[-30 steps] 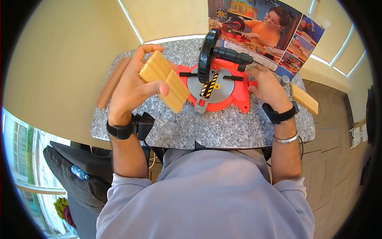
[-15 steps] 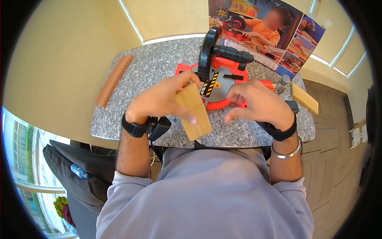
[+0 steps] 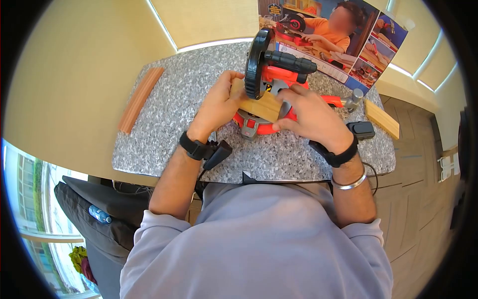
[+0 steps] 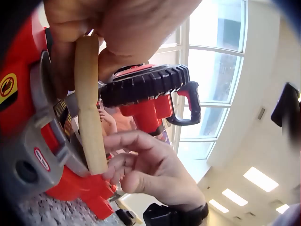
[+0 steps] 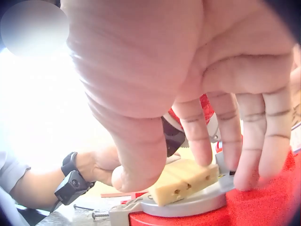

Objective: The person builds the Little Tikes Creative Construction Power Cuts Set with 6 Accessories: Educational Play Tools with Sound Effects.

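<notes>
My left hand (image 3: 217,103) grips the left end of a yellow wooden block (image 3: 263,106), which lies across the round grey base (image 5: 193,205) of a red toy miter saw (image 3: 283,74). The saw's black toothed disc (image 3: 257,64) stands upright over the block in the head view. Beside the block's other end is my right hand (image 3: 316,117), its fingers fairly straight, with fingertips right at the wood. Its thumb stands on the near side, apart from the block in the left wrist view. Small dark holes show in the block's end face in the right wrist view.
A red-handled hammer (image 3: 343,101) lies right of the saw, near another yellow wooden piece (image 3: 382,118) at the table edge. Reddish-brown wooden strips (image 3: 142,99) lie at the left. A printed box (image 3: 333,42) stands behind. Nails (image 5: 99,215) lie on the speckled table (image 3: 174,89).
My left hand has carried the block rightward from beside the saw and onto its base, under the disc. My right hand has left the hammer and come left to the block's end.
</notes>
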`<state>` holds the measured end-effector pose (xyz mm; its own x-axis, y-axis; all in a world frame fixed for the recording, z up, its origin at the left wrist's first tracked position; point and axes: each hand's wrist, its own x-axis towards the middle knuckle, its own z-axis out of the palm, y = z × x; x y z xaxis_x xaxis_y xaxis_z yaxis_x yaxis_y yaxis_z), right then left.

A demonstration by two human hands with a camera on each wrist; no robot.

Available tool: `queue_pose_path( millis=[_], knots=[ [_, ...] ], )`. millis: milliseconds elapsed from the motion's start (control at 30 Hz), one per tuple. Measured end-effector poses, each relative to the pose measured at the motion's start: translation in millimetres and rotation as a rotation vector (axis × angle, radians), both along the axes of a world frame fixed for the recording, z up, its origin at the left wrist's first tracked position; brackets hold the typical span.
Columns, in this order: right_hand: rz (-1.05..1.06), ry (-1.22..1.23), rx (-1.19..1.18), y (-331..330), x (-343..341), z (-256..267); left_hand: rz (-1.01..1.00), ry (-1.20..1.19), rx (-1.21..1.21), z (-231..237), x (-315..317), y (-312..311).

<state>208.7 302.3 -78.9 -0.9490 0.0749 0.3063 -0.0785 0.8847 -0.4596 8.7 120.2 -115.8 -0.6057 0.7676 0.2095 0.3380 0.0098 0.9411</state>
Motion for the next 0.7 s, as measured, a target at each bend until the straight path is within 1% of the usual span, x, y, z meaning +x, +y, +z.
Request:
queue_pose_path(
  millis=[67,100,167,200,267,300,367,400,467,500,567,600,667,700],
  knots=[
    [-0.064,0.068,0.099,-6,-7,-9,0.085,0.561,-0.132,12,-1,-5],
    [-0.065,0.067,0.093,-8,-8,-10,0.082,0.561,-0.137,16,-2,-8],
    [-0.126,0.038,0.119,-11,-9,-9,-0.024,0.663,-0.108,24,-4,-15],
    [-0.126,0.033,0.115,-11,-8,-8,-0.026,0.659,-0.113,27,-7,-21],
    [-0.155,0.021,0.168,-10,-6,-5,-0.086,0.85,-0.232,32,-12,-29],
    [-0.154,0.019,0.167,-7,-7,-8,-0.085,0.848,-0.233,32,-14,-27],
    [-0.203,0.001,0.226,-2,-9,-15,-0.158,0.749,-0.376,32,-19,-24],
    [-0.2,-0.001,0.228,-1,-9,-17,-0.155,0.747,-0.375,30,-17,-24],
    [-0.168,0.094,0.19,-3,-8,-16,-0.139,0.776,-0.389,25,-11,-22],
    [-0.162,0.091,0.193,-5,-6,-14,-0.134,0.771,-0.388,24,-10,-22],
    [-0.229,0.028,0.121,-15,-4,0,-0.204,0.908,-0.271,23,-10,-22],
    [-0.226,0.025,0.122,-13,-5,-5,-0.201,0.904,-0.272,21,-12,-20],
    [-0.127,0.162,0.146,-9,-8,-13,-0.142,0.82,-0.274,17,-16,-15],
    [-0.124,0.161,0.147,-7,-7,-14,-0.139,0.818,-0.274,14,-16,-14]
  ],
)
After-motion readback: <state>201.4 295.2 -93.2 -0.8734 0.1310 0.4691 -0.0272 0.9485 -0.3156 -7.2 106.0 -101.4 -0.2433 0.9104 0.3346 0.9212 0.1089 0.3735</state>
